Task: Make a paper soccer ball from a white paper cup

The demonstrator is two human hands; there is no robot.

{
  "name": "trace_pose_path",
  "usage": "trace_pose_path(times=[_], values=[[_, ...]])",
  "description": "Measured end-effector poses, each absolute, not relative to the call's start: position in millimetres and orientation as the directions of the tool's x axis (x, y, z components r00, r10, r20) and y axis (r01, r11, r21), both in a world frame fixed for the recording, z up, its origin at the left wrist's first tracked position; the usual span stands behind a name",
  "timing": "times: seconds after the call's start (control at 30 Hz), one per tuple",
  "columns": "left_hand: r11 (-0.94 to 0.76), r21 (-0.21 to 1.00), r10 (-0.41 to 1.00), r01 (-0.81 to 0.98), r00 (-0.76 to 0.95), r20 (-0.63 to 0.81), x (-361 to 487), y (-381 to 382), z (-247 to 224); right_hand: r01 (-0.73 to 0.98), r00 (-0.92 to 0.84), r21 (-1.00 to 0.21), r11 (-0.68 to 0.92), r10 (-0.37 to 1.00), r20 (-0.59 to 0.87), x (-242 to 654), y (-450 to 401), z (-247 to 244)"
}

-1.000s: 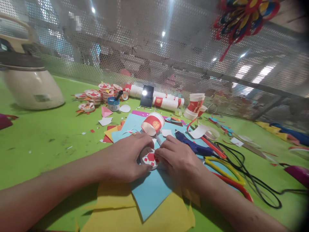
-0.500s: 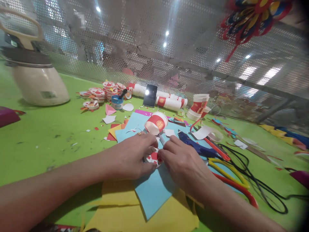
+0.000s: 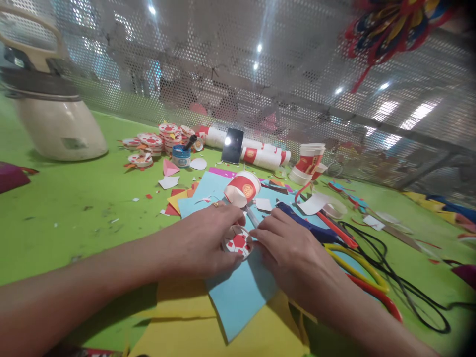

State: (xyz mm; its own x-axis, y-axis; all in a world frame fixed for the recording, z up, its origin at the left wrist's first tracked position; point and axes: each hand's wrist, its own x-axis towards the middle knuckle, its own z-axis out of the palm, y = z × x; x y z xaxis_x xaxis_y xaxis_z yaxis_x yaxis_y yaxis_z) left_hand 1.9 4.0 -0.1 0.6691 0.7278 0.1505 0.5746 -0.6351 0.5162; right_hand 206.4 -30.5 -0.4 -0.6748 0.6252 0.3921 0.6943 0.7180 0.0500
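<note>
Left hand [image 3: 199, 240] wraps a small red-and-white patterned disc [image 3: 237, 244] over light-blue paper [image 3: 238, 302]; right hand [image 3: 292, 250] is bunched at its edge, can't tell if gripping. Tilted red-and-white paper cup [image 3: 243, 187] just behind; round blue jar [image 3: 181, 158] holds a black stick [image 3: 191, 143].

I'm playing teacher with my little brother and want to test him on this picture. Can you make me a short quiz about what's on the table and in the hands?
1. Fill in: The round piece between the left hand and the right hand is white with ____ patches.

2. True or false: As pictured, the blue jar stands to the left of the dark phone.

3. Which hand is nearer the dark blue tool?

Key: 1. red; 2. true; 3. the right hand.
</note>
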Motion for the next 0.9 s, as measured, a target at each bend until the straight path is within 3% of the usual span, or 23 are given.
trace_pose_path(times=[0.3,0.53,0.9], values=[[-0.643,0.504,0.721,0.577,0.678,0.143,0,6,-2,0.698,-0.633,-0.071,0.713,0.659,0.406,212,-31,3],[-0.693,0.459,0.68,0.556,0.716,0.159,-2,6,0,0.737,-0.568,-0.117,0.665,0.705,0.425,218,-24,6],[-0.686,0.49,0.671,0.538,0.728,0.14,-2,6,-2,0.717,-0.557,-0.17,0.676,0.703,0.442,218,-31,10]])
